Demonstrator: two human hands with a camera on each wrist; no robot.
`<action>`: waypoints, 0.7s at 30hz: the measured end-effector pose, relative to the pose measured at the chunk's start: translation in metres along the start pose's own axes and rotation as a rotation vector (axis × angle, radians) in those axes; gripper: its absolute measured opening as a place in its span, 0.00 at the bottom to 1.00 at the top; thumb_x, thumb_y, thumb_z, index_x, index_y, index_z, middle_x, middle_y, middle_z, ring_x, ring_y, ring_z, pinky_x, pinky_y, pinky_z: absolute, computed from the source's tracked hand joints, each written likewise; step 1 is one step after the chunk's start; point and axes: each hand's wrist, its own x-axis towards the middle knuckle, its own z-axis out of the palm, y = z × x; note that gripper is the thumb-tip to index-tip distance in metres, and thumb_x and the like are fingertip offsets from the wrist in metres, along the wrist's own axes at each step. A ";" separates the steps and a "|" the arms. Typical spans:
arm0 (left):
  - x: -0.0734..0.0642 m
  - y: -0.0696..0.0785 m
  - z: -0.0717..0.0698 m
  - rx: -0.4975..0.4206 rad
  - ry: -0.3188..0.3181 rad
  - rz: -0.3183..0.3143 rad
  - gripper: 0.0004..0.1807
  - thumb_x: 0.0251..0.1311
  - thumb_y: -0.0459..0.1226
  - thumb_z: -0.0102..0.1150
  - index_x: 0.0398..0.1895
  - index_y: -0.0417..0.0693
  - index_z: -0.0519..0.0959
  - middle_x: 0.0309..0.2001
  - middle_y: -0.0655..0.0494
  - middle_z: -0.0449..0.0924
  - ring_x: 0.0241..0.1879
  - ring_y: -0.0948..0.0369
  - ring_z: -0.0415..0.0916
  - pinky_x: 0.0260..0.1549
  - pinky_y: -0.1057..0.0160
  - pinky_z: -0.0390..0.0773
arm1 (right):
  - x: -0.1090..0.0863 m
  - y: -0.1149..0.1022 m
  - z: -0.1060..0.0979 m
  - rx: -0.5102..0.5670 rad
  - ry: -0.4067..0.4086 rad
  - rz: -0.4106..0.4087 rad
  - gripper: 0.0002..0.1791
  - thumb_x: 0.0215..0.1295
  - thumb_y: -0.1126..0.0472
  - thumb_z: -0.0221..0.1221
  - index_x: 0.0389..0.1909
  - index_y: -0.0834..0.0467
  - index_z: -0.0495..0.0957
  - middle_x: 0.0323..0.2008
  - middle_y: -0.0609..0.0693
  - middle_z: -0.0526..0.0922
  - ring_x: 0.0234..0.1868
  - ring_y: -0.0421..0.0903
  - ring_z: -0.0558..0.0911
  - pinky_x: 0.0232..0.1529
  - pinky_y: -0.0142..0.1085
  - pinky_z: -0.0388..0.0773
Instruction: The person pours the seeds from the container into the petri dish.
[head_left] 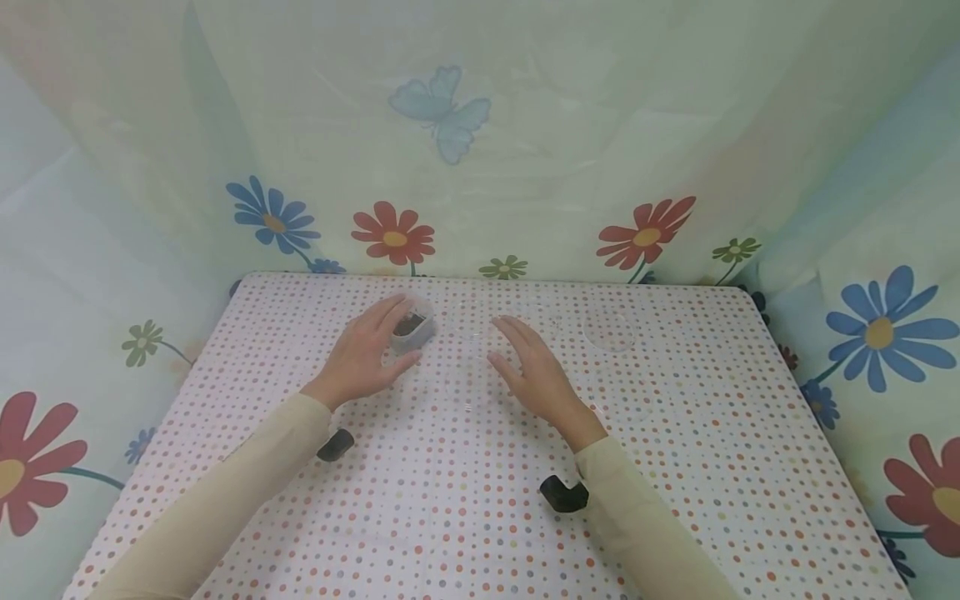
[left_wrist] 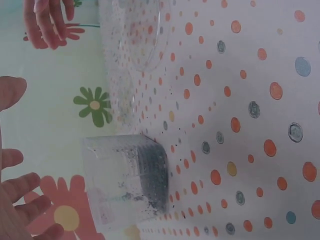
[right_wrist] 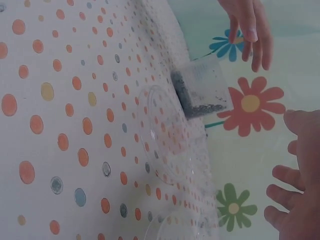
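Observation:
A small clear plastic tub (head_left: 414, 330) stands at the back of the table, left of centre. Dark granules (left_wrist: 152, 172) lie in its bottom and cling to its walls. My left hand (head_left: 365, 348) hovers beside the tub with fingers spread, overlapping its rim in the head view; the left wrist view shows a gap between them. Over the middle of the table, my right hand (head_left: 538, 367) is held with fingers loosely extended and nothing in its grasp. Below it, in the right wrist view, lies a clear round dish (right_wrist: 150, 145).
Another clear round dish (head_left: 609, 348) lies to the right of my right hand, faint against the dotted tablecloth (head_left: 450, 517). A few dark specks are scattered near the tub. A flowered curtain (head_left: 525, 167) hangs behind the table and along both sides.

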 end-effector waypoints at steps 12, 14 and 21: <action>0.001 -0.002 0.004 0.019 0.000 -0.053 0.40 0.60 0.54 0.56 0.73 0.51 0.57 0.74 0.51 0.56 0.74 0.50 0.54 0.70 0.42 0.59 | 0.002 0.003 0.003 0.028 0.013 0.018 0.30 0.73 0.49 0.50 0.72 0.55 0.59 0.72 0.56 0.61 0.74 0.54 0.60 0.74 0.51 0.57; 0.002 -0.003 0.005 0.027 0.000 -0.056 0.40 0.61 0.54 0.56 0.73 0.51 0.57 0.74 0.51 0.56 0.73 0.50 0.54 0.70 0.42 0.60 | 0.003 0.004 0.004 0.029 0.020 0.014 0.30 0.73 0.50 0.50 0.72 0.55 0.60 0.72 0.56 0.62 0.74 0.53 0.60 0.74 0.51 0.58; 0.004 -0.005 0.005 0.058 -0.017 -0.071 0.40 0.61 0.54 0.56 0.73 0.51 0.57 0.75 0.49 0.55 0.73 0.47 0.53 0.69 0.40 0.59 | 0.004 0.006 0.006 0.030 0.031 0.016 0.30 0.73 0.51 0.50 0.72 0.55 0.59 0.71 0.57 0.63 0.74 0.54 0.60 0.75 0.51 0.57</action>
